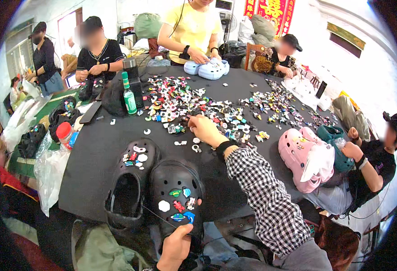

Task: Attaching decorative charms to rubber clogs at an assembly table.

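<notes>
My left hand [176, 246] grips a black clog [164, 178] at the table's near edge. Its thumb lies by a blue charm, and a fingertip shows at the clog's right side. Planet, white and red charms sit on that clog. A second black clog [127, 198], also with charms near its toe, stands just left of it. My right hand [205, 131], in a checked sleeve, reaches to the near edge of a big heap of colourful shoe charms [176, 97]. Its fingers are bent together among the charms; what they pinch, if anything, is hidden.
A green bottle [129, 97] and a phone [90, 113] are at left, near a red-lidded jar [64, 133]. Pink clogs [300, 151] and teal clogs [336, 147] are at right. Across the table, a person in yellow handles pale blue clogs [212, 69]. Others work around.
</notes>
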A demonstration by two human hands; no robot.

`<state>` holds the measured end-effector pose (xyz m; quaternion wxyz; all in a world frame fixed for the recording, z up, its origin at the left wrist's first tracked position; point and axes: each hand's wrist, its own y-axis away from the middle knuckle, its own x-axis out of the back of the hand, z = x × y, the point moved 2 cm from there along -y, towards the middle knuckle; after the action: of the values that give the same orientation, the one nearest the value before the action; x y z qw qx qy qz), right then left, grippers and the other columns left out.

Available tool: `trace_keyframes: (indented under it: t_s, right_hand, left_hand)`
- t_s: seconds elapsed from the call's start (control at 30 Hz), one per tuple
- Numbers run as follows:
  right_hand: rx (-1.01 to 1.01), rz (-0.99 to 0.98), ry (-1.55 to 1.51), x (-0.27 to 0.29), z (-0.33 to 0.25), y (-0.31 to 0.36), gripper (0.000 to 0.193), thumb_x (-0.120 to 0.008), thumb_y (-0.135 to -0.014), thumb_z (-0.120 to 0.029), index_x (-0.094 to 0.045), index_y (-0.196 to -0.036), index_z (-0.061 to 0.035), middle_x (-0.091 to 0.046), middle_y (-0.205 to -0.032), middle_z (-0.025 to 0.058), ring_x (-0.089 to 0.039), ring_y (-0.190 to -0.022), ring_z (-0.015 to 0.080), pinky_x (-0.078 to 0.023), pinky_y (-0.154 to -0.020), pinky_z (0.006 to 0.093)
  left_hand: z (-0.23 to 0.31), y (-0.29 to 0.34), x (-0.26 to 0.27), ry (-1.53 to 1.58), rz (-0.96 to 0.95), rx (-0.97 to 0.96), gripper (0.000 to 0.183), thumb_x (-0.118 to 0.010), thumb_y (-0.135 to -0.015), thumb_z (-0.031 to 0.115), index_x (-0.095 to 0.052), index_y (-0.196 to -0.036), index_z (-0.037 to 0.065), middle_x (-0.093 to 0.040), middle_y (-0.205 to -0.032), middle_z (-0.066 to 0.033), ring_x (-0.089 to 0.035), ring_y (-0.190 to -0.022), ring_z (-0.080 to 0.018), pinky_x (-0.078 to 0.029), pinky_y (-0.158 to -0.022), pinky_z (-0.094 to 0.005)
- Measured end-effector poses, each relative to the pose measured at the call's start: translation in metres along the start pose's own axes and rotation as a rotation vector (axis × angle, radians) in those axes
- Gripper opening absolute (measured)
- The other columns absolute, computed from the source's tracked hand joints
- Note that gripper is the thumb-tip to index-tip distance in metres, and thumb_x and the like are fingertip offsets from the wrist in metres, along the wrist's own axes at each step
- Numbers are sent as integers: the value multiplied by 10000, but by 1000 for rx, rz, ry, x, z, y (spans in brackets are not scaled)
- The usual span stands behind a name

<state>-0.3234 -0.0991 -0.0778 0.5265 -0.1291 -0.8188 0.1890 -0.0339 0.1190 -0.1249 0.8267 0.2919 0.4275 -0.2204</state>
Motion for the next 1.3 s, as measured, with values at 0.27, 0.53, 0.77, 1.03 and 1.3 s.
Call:
trace_keyframes:
  t_s: [0.27,0.53,0.77,1.03,1.3]
  right_hand:
    - [-112,121,30,11,12,3,195,-530,-802,-45,-699,-893,-77,-651,-927,182,-615,-923,365,-497,-799,458]
    - [76,39,210,-4,12,-15,228,-589,-793,-92,-711,-979,-143,-658,-1004,90,-580,-1003,320,-479,-890,413]
    - [91,-4,149,-8,5,-20,191,-594,-776,-50,-630,-961,-79,-667,-958,104,-591,-971,338,-490,-844,434]
    - [166,-42,89,-4,3,-13,63,-600,-755,-56,-637,-806,-57,-664,-889,125,-606,-920,345,-488,-797,445]
    - [-155,-93,-515,11,8,-10,173,-618,-846,-75,-686,-1001,-39,-681,-841,52,-624,-785,135,-499,-715,288]
  left_hand:
    - [6,2,-14,-54,-31,-60,540,-511,-832,-52,-420,-1363,-13,-542,-1325,-105,-512,-1200,-205,-364,-1052,-352]
    - [-3,4,-3,-35,28,29,476,-542,-856,-10,-462,-1325,-15,-572,-1272,-81,-532,-1156,-194,-383,-1026,-352]
    - [-16,1,29,-68,131,157,423,-562,-859,5,-505,-1277,-21,-579,-1241,-63,-541,-1110,-185,-383,-1013,-349]
    - [-11,0,10,-61,69,33,385,-569,-865,18,-528,-1246,-17,-593,-1205,-59,-556,-1075,-179,-411,-972,-338]
    - [-6,4,5,-41,84,46,283,-564,-878,23,-579,-1159,-11,-619,-1106,-46,-578,-990,-160,-433,-912,-324]
